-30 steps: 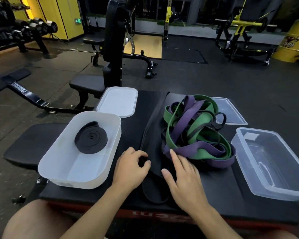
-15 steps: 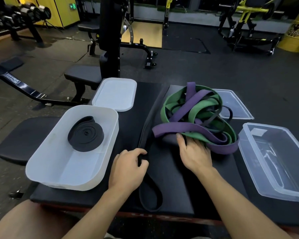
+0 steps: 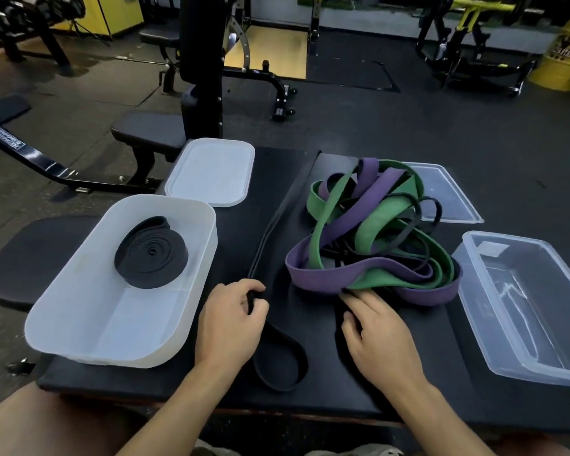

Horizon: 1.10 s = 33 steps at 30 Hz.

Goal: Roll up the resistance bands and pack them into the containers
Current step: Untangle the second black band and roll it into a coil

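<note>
A long black band (image 3: 278, 363) lies straight along the middle of the black bench pad (image 3: 231, 245), its near end looped at the front edge. My left hand (image 3: 229, 319) pinches that band just above the loop. My right hand (image 3: 372, 327) rests on the pad at the near edge of a tangled pile of purple, green and thin black bands (image 3: 375, 238), fingers spread, touching a black strand. A rolled black band (image 3: 152, 251) sits in the white container (image 3: 79, 324) at the left. A clear container (image 3: 524, 311) stands at the right.
A white lid (image 3: 211, 172) lies behind the white container, and a clear lid (image 3: 448, 192) lies behind the pile. Gym benches, a rack and machines stand on the dark floor beyond. My bare knees are under the pad's front edge.
My right hand pushed up under the band pile, then drew back toward me to the pile's near edge. My left hand kept its pinch on the black band. The camera tilted down and closer.
</note>
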Motion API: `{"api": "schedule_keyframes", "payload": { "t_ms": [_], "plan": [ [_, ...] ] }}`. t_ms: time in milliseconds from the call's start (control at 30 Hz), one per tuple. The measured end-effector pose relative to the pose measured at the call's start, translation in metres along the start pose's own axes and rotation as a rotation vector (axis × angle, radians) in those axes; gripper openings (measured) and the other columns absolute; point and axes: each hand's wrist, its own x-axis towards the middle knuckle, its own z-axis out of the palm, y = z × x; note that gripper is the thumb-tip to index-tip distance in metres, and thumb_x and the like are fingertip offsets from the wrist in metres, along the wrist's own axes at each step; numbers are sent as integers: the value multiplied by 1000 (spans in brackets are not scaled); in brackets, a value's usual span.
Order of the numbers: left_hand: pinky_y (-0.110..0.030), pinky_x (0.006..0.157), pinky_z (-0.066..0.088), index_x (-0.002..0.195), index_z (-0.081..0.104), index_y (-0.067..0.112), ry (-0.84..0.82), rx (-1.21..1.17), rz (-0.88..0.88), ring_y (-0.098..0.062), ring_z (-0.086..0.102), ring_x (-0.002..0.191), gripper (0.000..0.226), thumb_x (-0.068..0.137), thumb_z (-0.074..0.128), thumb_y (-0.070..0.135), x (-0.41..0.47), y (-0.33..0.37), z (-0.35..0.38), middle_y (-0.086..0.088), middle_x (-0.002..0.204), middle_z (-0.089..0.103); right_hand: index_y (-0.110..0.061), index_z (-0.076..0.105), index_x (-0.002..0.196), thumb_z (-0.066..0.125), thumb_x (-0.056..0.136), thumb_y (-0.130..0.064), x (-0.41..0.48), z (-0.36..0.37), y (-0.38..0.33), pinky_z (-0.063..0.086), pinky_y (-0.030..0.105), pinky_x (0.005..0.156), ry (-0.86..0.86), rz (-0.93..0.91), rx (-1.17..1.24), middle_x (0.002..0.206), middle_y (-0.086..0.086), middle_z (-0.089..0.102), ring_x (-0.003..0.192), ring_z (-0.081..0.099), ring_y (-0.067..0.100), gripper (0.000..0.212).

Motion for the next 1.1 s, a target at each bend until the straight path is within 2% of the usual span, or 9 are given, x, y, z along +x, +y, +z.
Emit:
{"api": "schedule_keyframes", "payload": {
  "t_ms": [133, 233, 367, 433, 567, 667, 767, 900, 1100],
  "plan": [
    [-29, 67, 48, 95, 76, 33, 9, -1, 2, -7, 52, 79, 20, 86, 67, 17, -1, 1, 1, 6, 55, 47, -17, 78, 99, 63, 94, -32, -9, -5, -12, 55, 33, 94, 144, -76, 125, 110, -10, 71, 111, 64, 9, 22],
    [-27, 65, 46, 92, 74, 35, 14, -5, -20, -7, 52, 77, 18, 85, 69, 19, -2, 0, 2, 6, 59, 50, -20, 74, 116, 57, 95, -66, -15, -10, -28, 47, 26, 100, 2, -175, 245, 117, -14, 68, 116, 59, 7, 54],
    [-29, 65, 46, 87, 71, 35, 21, 25, -18, -7, 53, 76, 14, 83, 70, 22, -4, 1, 2, 5, 60, 52, -24, 52, 148, 51, 74, -95, -22, -8, -45, 29, 27, 115, -217, -300, 58, 141, -15, 52, 134, 43, 6, 103],
    [-29, 66, 47, 87, 70, 34, 20, 27, -7, -8, 53, 76, 13, 84, 70, 21, -5, 2, 2, 5, 59, 52, -26, 51, 149, 54, 76, -90, -21, -7, -47, 30, 30, 116, -256, -340, 12, 140, -16, 51, 134, 43, 7, 97],
    [-27, 65, 43, 85, 69, 33, -8, 49, 64, -8, 51, 76, 12, 88, 70, 22, -6, -3, 1, 6, 58, 50, -26, 67, 130, 68, 90, -49, -21, -4, -41, 46, 31, 101, -171, -347, 145, 122, -15, 59, 119, 54, 8, 46],
    [-20, 66, 37, 82, 68, 31, -22, 111, 157, -7, 48, 81, 10, 90, 71, 25, -8, -8, -1, 11, 71, 47, -22, 74, 115, 68, 89, -26, -21, -2, -38, 51, 29, 86, -74, -251, 253, 107, -15, 60, 102, 56, 7, 27],
    [-18, 83, 38, 83, 71, 28, -24, 133, 263, -9, 44, 100, 7, 89, 71, 25, -8, -13, -1, 16, 99, 44, -23, 74, 107, 65, 88, -20, -20, -2, -36, 50, 29, 81, -50, -211, 282, 99, -17, 57, 93, 54, 5, 22],
    [-38, 106, 41, 94, 73, 23, -168, 114, 601, -8, 52, 127, 9, 96, 64, 23, -12, -15, -4, 14, 120, 60, -24, 71, 105, 66, 83, -18, -21, -5, -39, 49, 33, 79, -95, -251, 247, 100, -15, 56, 90, 54, 9, 23],
    [-38, 114, 35, 111, 70, 30, -358, 169, 757, -1, 59, 106, 21, 91, 67, 29, -30, -22, -16, 21, 107, 61, -27, 69, 107, 65, 78, -20, -22, -9, -42, 47, 34, 76, -162, -291, 182, 98, -14, 57, 87, 50, 13, 30]
  ]
}}
